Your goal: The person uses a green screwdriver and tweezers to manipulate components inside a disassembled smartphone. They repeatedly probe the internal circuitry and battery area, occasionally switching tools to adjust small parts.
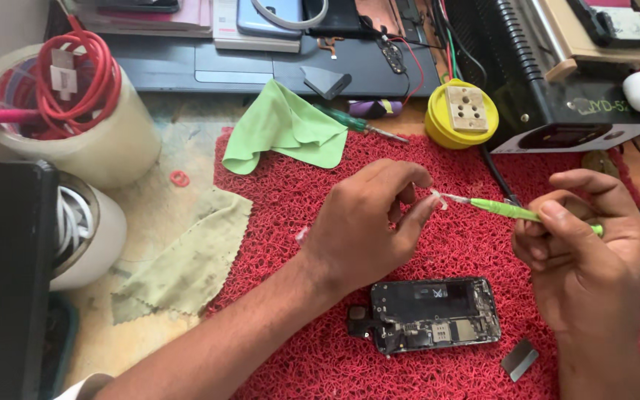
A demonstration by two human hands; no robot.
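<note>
Worth keeping the slim green-handled screwdriver [516, 210] level and steady while wiping its tip, pulling outward in short strokes. Left hand [368, 222] raised above the red looped mat [275, 222] on the surface, fingers pinched on what seems a small white scrap [438, 197] at the tip. Right hand [590, 248] curled tight round the handle, above the opened black phone body [431, 315].
</note>
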